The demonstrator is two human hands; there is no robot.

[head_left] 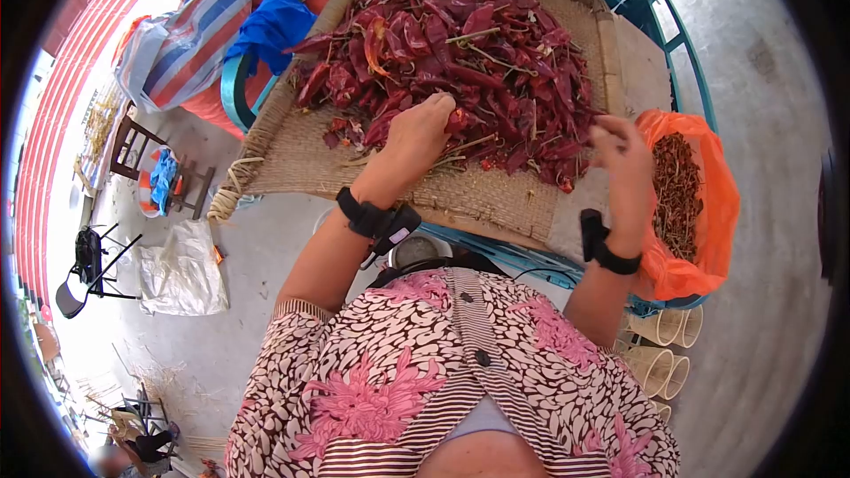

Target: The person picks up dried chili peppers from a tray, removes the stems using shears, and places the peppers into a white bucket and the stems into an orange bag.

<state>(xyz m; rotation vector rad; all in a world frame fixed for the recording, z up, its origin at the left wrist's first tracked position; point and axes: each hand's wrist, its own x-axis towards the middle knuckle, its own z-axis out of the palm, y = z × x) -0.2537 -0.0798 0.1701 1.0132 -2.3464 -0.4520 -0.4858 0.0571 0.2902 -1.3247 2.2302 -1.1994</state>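
Note:
Dark red dried chili peppers (478,62) lie heaped on a woven tray (301,155) with a raised rim. My left hand (416,137) is at the near edge of the heap, its fingers closed round something reddish, probably a chili, mostly hidden by the fingers. At the right edge of the heap is my right hand (620,150), slightly blurred, with fingers curled near the chilies; what it holds, if anything, cannot be made out. Beside it, an orange plastic bag (722,212) holds brownish dried stems (677,186).
A teal metal frame (235,93) stands round the tray. At the left are a striped sack (177,57), a blue cloth (274,28), a wooden chair (133,146) and a white sack (186,274). Pale baskets (651,367) lie below the orange bag. Another person (133,456) is far off at the lower left.

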